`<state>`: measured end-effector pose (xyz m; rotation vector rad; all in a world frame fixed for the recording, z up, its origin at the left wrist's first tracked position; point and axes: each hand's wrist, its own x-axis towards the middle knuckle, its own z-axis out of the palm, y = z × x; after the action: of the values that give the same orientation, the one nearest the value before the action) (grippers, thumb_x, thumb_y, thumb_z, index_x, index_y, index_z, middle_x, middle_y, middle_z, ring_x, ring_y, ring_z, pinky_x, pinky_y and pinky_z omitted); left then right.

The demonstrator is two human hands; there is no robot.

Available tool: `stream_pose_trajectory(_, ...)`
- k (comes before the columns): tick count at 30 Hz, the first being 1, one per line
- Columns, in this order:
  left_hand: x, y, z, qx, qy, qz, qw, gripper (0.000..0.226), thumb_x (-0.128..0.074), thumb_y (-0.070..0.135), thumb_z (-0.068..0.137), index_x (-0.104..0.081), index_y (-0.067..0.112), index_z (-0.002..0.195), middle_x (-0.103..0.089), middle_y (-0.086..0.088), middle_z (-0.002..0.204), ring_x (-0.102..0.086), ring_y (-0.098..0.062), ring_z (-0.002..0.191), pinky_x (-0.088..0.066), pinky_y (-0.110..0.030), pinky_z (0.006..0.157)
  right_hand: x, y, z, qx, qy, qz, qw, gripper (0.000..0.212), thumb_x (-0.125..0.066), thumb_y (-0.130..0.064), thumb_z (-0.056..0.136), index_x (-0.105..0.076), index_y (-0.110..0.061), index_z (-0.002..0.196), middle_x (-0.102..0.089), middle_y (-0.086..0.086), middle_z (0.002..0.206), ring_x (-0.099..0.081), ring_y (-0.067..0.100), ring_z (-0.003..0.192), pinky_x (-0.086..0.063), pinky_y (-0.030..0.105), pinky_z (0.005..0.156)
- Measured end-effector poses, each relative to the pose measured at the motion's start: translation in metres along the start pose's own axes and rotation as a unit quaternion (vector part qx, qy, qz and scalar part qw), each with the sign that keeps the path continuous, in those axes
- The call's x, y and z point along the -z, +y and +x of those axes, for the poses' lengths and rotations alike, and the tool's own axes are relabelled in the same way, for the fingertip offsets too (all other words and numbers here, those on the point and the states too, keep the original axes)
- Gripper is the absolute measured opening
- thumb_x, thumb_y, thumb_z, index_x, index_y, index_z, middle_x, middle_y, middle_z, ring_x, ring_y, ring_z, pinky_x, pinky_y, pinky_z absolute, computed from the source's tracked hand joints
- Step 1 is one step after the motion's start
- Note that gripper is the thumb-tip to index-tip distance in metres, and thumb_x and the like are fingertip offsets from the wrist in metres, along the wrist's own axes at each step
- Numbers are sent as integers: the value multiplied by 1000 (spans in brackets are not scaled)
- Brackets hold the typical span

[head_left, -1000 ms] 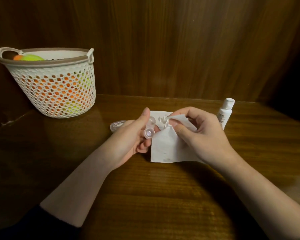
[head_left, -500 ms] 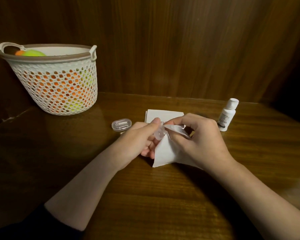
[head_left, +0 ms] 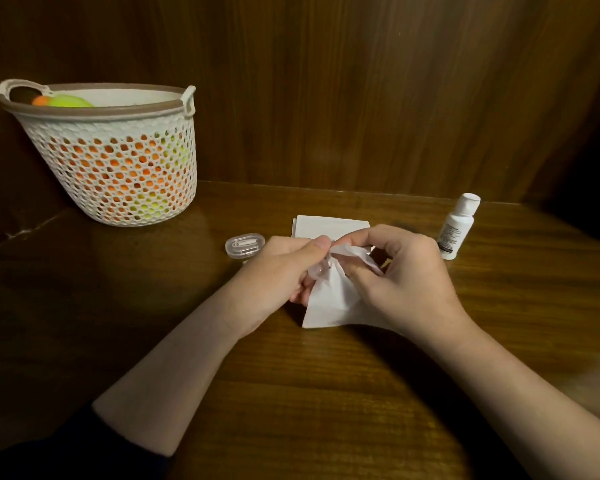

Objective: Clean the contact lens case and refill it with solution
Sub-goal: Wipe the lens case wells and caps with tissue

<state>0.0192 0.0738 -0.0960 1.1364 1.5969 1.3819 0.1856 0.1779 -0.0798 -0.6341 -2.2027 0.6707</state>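
My left hand (head_left: 281, 271) grips the clear contact lens case (head_left: 321, 270) between thumb and fingers, just above the table. My right hand (head_left: 406, 271) pinches a white tissue (head_left: 329, 303) and presses its twisted corner into the case; the rest of the tissue hangs down to the wood. Most of the case is hidden by my fingers and the tissue. The white solution bottle (head_left: 458, 226) stands capped to the right of my right hand.
A folded stack of white tissues (head_left: 329, 226) lies behind my hands. A small clear oval box (head_left: 245, 246) sits left of it. A white perforated basket (head_left: 118, 157) with orange and green items stands far left. A wooden wall closes the back.
Both hands have drawn closer together and a little nearer to me. The case has turned so its open cup no longer faces the camera, and the tissue corner is pushed deeper into it.
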Motion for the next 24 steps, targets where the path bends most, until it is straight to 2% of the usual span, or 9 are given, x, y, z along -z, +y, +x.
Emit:
stream_pose_trajectory(2, 0, 1, 0, -1, 7, -3, 1000, 43, -51, 43, 111, -82, 18, 94, -64, -1, 74, -56, -8, 61, -44, -19, 53, -1, -3, -1, 25, 19, -53, 998, 11, -78, -35, 91, -81, -32, 100, -70, -31, 93, -68, 3, 92, -60, 41, 81)
stream_pose_trajectory(5, 1, 2, 2, -1, 28, 6, 1000, 46, -52, 42, 110, -82, 34, 76, -73, 13, 72, -66, -4, 68, -46, -18, 59, -4, -7, -1, 51, 45, -97, 993, 6, -78, -35, 91, -80, -34, 97, -65, -29, 87, -61, 4, 79, -51, 33, 70)
stream_pose_trajectory(10, -3, 5, -3, 9, 36, 18, 999, 45, -48, 42, 111, -81, 17, 92, -71, 4, 73, -62, 0, 61, -43, -26, 62, -5, -1, 3, 11, -32, -52, 998, 5, -79, -28, 94, -80, -30, 99, -76, -22, 97, -69, 7, 92, -58, 36, 81)
stream_pose_trajectory(12, -4, 6, -3, 9, 39, 4, 999, 45, -50, 43, 109, -81, 14, 96, -75, -9, 82, -69, -11, 72, -47, -31, 69, -6, 1, 3, 7, -44, -3, 999, 10, -79, -24, 96, -79, -34, 97, -74, -28, 96, -68, -2, 97, -53, 16, 82)
stream_pose_trajectory(14, -4, 6, -1, 9, 43, -8, 999, 52, -52, 48, 103, -76, 2, 111, -75, -26, 108, -73, -39, 99, -54, -47, 84, -7, 1, 2, 6, -36, 8, 999, 19, -79, -21, 95, -76, -39, 98, -68, -36, 96, -63, -13, 102, -46, 4, 82)
stream_pose_trajectory(16, -4, 6, -1, 6, 36, -8, 999, 56, -52, 50, 100, -75, 0, 112, -76, -25, 105, -71, -43, 98, -52, -51, 86, -11, 0, 1, 0, -13, -11, 1000, 14, -79, -25, 95, -78, -37, 101, -67, -37, 97, -66, -5, 102, -51, 15, 86)
stream_pose_trajectory(18, -5, 8, -3, 2, 31, 9, 999, 55, -50, 53, 100, -78, 6, 106, -74, -14, 89, -65, -23, 79, -45, -43, 76, -12, -1, -1, -7, 27, -37, 999, 9, -79, -29, 94, -79, -32, 102, -73, -28, 100, -70, 7, 99, -60, 39, 87)
stream_pose_trajectory(19, -6, 9, -3, 2, 34, 20, 999, 56, -49, 54, 100, -77, 6, 105, -71, -15, 86, -61, -19, 77, -42, -42, 75, -12, -1, -1, -6, 46, -49, 998, 9, -78, -31, 93, -79, -31, 102, -75, -24, 101, -70, 10, 97, -60, 44, 85)
stream_pose_trajectory(24, -9, 12, -3, -21, 60, 47, 997, 62, -47, 49, 107, -63, -11, 107, -66, -22, 92, -59, -29, 89, -49, -56, 84, -16, -8, -1, 1, 80, -115, 990, 5, -75, -37, 92, -75, -34, 97, -66, -24, 90, -65, 11, 82, -49, 33, 72)
